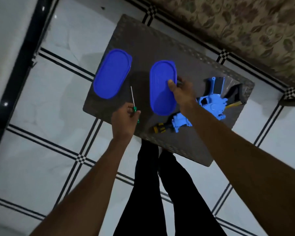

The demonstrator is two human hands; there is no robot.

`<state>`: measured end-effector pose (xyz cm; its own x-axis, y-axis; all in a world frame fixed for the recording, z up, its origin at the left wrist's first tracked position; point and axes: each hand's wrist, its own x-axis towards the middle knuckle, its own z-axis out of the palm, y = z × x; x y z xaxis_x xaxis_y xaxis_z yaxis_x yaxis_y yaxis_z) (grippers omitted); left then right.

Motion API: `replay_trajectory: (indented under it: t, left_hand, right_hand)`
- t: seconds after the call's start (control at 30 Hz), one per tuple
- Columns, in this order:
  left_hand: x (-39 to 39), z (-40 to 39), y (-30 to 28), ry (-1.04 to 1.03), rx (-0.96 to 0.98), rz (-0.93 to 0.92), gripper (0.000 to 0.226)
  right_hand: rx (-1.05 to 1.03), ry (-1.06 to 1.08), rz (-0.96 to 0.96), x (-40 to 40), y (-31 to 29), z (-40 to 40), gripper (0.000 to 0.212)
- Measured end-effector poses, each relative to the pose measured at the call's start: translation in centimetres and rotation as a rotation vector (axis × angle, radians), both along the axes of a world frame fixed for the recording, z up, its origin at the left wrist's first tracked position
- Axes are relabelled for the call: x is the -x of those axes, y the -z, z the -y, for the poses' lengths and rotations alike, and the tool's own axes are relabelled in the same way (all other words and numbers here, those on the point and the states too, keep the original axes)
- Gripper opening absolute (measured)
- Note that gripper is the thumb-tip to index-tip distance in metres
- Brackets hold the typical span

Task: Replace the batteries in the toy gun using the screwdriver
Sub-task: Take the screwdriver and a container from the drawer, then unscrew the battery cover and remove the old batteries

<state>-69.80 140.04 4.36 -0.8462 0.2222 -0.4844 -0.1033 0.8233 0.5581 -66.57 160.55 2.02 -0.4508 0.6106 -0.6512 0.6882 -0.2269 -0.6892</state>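
— Where from?
— Worn on the head, standing height, aimed almost straight down past both forearms and the dark trouser legs.
— Which way?
— Forward and down, tilted so the table sits slantwise in the upper middle, tiled floor all round, patterned fabric in the top right corner.
— How near?
— At arm's reach: left hand and right hand near the centre, table fully inside the frame. Wide angle, so the floor lines bend toward the edges; slightly blurred.
— Overlap with another view?
— Only one view, so nothing shared.
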Motion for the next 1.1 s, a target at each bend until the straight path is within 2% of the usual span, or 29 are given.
replay_trajectory:
  t: [0.2, 0.37, 0.5, 0.63, 0.8, 0.9, 1.0, 1.1]
  left_hand:
    - [1.4, -1.1, 3.6, 0.027, 0.031, 0.069, 0.025]
    - [1.8, -1.5, 6.0, 0.089, 0.065, 0.044, 0.025]
    - [1.7, -1.8, 7.0, 0.094, 0.084, 0.028, 0.030]
    - [1.3, -1.8, 6.8, 0.072, 0.102, 0.026, 0.036]
    - [-1.3, -1.5, 2.5, 0.044, 0.135, -0.046, 0.031]
    - [-3.6, -1.5, -1.3, 0.043, 0.166, -0.107, 0.026]
    - [-5.9, -2.4, -5.4, 0.005, 0.201, -0.157, 0.023]
    - [-10.0, -4.8, -10.8, -0.073, 0.194, -0.310, 0.022]
  right_hand:
    - [-0.001, -0.031, -0.010, 2.3, 1.8, -1.5, 0.031]
    - [-0.021, -0.053, 0.016, 3.1, 3.4, -2.1, 0.027]
    - [-0.072, -0.078, 0.044, 3.2, 3.8, -2.6, 0.028]
    - [-0.167, -0.161, 0.069, 2.6, 2.7, -3.3, 0.039]
    - [-0.276, -0.322, 0.047, -0.9, -1.7, -4.6, 0.041]
    - [-0.342, -0.496, -0.023, -4.5, -4.9, -5.9, 0.044]
    - [-0.514, -0.674, -0.097, -7.4, -8.1, -8.1, 0.042]
    - [-0.622, -0.830, -0.182, -9.6, -12.1, -11.7, 0.045]
